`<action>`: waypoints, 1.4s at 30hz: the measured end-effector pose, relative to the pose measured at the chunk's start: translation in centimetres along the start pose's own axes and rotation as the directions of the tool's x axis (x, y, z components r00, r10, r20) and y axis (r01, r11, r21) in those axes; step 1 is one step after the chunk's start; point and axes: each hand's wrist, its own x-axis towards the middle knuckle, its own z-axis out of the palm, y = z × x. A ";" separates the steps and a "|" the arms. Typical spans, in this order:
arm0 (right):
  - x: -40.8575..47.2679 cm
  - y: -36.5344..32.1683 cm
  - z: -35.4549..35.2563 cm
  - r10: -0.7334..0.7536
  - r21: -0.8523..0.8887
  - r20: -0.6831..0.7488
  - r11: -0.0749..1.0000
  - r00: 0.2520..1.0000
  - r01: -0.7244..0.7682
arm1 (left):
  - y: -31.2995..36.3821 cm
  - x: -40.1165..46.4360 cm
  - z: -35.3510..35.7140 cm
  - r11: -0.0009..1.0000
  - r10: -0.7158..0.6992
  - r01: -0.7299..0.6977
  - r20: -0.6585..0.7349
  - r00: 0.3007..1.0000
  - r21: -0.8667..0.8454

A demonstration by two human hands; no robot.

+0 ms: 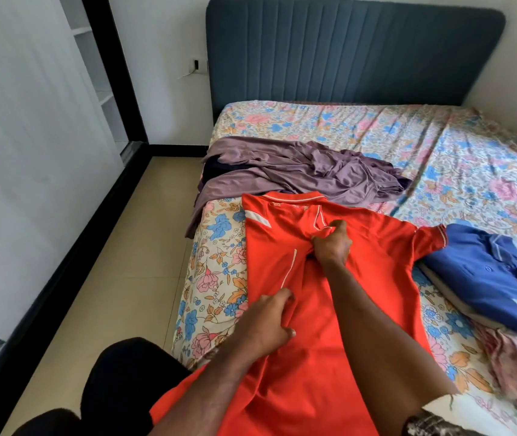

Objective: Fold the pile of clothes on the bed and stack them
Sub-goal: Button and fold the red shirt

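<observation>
I have my left hand (271,322) and right hand (331,243) pinching the red shirt (307,357); I should lift both pinches evenly, keeping the crease straight between them.

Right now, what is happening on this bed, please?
A person is folding a red polo shirt spread on the bed. The right hand pinches the fabric below the collar; the left hand grips it lower down. A purple garment lies unfolded behind, and a folded blue shirt lies to the right.
</observation>
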 end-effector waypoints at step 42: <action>-17.7 9.7 -9.0 -0.333 -0.330 0.667 0.670 0.667 0.665 | 4.4 -13.3 -2.5 0.858 0.035 0.297 0.626 0.779 -0.419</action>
